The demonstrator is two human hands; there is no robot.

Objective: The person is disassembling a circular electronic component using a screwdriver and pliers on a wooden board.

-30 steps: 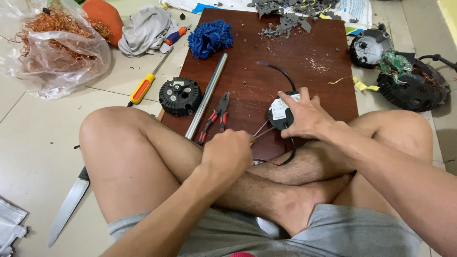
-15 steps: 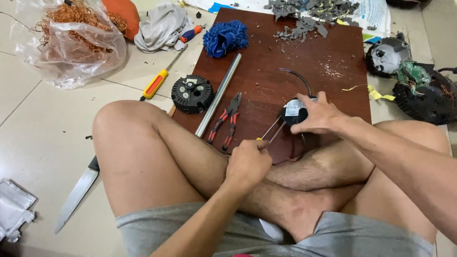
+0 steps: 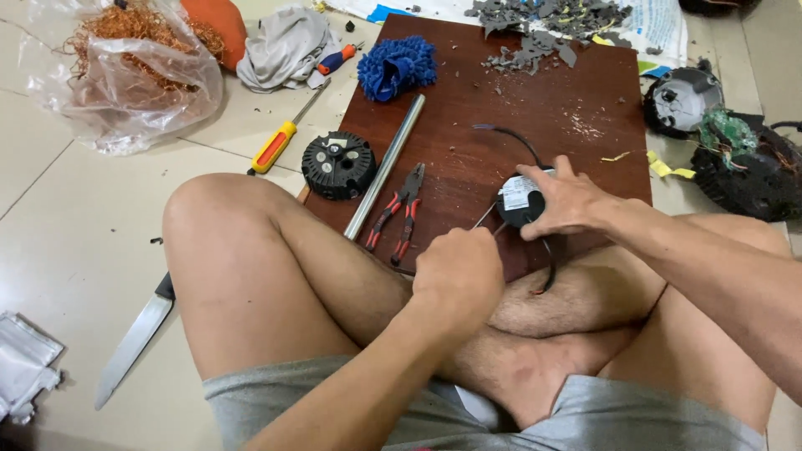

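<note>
The right hand (image 3: 561,200) is resting on a small black round part (image 3: 520,200) with a pale label, fingers curled around its far side and gripping it against the dark brown board (image 3: 535,108). The left hand (image 3: 458,271) is closed into a fist just in front of this part, at the near edge of the board; thin wires (image 3: 487,219) are running from the fist toward the part, but I cannot tell exactly what the fist is holding. A black cable (image 3: 510,138) is curving away from the part over the board, and another is hanging down from it onto the person's crossed legs.

Taking the board as the landmark: red-handled pliers (image 3: 399,213) are lying on its near left part, and a long metal tube (image 3: 384,167) is lying just beside them, along the left edge. A black round ribbed cover (image 3: 337,164) is sitting at the left edge, touching the tube. A blue fluffy cloth (image 3: 397,67) is lying on the far left corner, and grey broken pieces (image 3: 535,33) are scattered over the far edge.

On the floor left of the board, a yellow-handled screwdriver (image 3: 280,142), a grey rag (image 3: 284,46) and a clear plastic bag with copper wire (image 3: 125,67) are lying. A knife (image 3: 134,338) is lying on the floor well apart, near the left knee. Right of the board, dismantled motor parts (image 3: 735,154) are lying.
</note>
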